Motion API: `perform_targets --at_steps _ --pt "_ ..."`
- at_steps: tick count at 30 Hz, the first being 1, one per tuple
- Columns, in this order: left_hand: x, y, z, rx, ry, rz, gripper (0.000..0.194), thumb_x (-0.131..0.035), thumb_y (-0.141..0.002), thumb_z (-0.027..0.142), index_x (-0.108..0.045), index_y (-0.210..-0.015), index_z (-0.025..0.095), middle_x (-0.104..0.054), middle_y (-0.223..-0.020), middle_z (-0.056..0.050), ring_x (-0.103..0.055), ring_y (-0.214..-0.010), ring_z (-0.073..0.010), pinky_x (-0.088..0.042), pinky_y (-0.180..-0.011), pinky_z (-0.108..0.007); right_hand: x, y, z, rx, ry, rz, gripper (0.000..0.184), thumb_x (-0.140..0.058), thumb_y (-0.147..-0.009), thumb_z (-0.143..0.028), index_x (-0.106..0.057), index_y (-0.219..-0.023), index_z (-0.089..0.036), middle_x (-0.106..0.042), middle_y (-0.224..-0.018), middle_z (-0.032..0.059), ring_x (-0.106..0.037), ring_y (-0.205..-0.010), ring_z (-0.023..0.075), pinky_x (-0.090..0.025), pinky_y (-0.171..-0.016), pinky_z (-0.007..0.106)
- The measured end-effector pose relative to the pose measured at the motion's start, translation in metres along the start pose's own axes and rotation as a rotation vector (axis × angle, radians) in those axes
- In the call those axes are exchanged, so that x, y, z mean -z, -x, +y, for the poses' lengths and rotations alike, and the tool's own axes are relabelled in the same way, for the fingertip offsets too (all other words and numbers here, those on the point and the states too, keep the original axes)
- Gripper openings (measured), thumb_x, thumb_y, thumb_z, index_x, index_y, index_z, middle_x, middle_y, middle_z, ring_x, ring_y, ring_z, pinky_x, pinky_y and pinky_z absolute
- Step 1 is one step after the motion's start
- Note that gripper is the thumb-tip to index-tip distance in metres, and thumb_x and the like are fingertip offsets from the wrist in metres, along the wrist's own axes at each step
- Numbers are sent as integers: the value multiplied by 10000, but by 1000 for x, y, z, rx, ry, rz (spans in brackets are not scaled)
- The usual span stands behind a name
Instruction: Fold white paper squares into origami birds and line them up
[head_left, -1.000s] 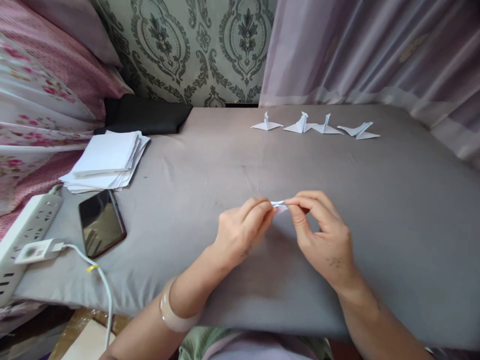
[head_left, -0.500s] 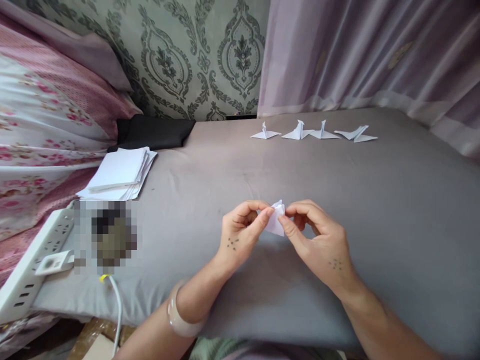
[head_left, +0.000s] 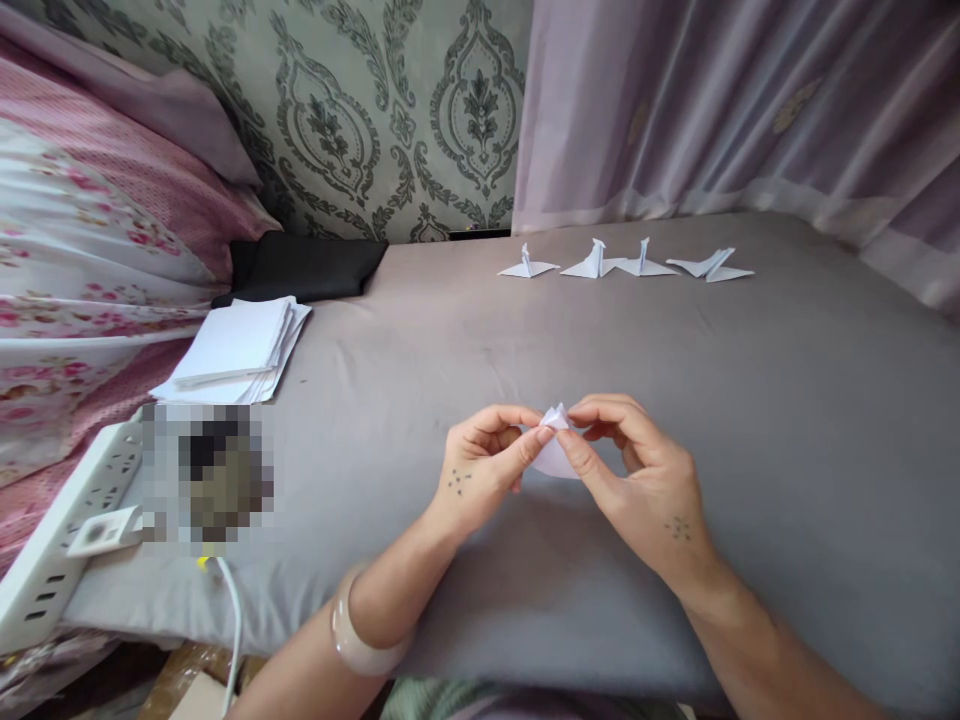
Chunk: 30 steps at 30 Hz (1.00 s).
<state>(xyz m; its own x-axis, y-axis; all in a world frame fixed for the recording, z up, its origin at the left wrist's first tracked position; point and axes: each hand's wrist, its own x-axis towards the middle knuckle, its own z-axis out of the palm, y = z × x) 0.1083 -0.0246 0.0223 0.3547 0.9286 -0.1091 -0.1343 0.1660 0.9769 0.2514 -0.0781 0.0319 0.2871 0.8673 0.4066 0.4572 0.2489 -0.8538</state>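
Folded paper (head_left: 556, 462): between both hands' fingertips, over the grey cover (head_left: 810, 420), toward its near edge; long axis unclear (fingers hide part).
Left hand (head_left: 480, 462): thumb and forefinger pinching paper's left side.
Right hand (head_left: 649, 482): pinching its right; neither hand nearer.

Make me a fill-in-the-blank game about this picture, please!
1. The left hand and right hand both hold a folded paper colored ____.
2. The number of folded paper figures standing at the back is ____.
3. The bracelet is on the person's ____ arm.
4. The dark thing behind the paper stack is colored ____.

Missing words: white; four; left; black.
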Motion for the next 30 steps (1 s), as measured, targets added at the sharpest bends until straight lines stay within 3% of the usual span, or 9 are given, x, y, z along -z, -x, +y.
perform_targets --at_steps 5,12,16,19,24,30 --pt "0 -2 -3 24 164 -17 225 -777 -731 357 -660 -789 173 -537 -540 62 -386 -371 -13 -274 -364 -161 0 0 0 -137 -93 -121 110 -648 -859 -271 -660 -961 -234 -672 -912 7 -636 -846 144 -518 -785 301" --pt "1 -5 -6 -4 181 -39 251 -782 -733 322 -669 -917 195 -642 -803 18 -432 -452 -10 -324 -390 -160 -1 0 0 0 -14 -54 29 -634 -859 -200 -651 -856 -223 -657 -831 0 -613 -782 131 -504 -722 274" --pt "3 -5 -2 -23 109 -88 210 -780 -739 294 -731 -927 215 -672 -794 -3 -565 -644 -75 -459 -579 -201 0 0 0 8 -28 -99 45 -640 -859 -208 -676 -850 -233 -679 -846 -1 -628 -786 129 -515 -728 267" --pt "4 -7 -2 -31 137 -94 93 -791 -725 278 -756 -782 214 -692 -818 -15 -620 -776 -120 -491 -718 -254 -1 -1 1 -137 -101 -177 65 -653 -854 -284 -697 -860 -237 -701 -851 6 -651 -778 139 -536 -708 271" --pt "5 -13 -6 150 321 112 184 -830 -668 332 -741 -699 174 -673 -715 -12 -586 -671 -99 -465 -649 -233 -7 -2 8 -459 -327 -345 257 -667 -822 -394 -696 -1002 -213 -741 -956 50 -697 -873 184 -565 -764 316" --pt "8 -18 -10 304 510 129 257 -846 -644 314 -725 -773 128 -705 -800 -48 -643 -708 -120 -498 -661 -235 -15 -6 24 -649 -410 -298 304 -757 -715 -430 -728 -878 -175 -742 -797 32 -664 -709 138 -531 -710 280"
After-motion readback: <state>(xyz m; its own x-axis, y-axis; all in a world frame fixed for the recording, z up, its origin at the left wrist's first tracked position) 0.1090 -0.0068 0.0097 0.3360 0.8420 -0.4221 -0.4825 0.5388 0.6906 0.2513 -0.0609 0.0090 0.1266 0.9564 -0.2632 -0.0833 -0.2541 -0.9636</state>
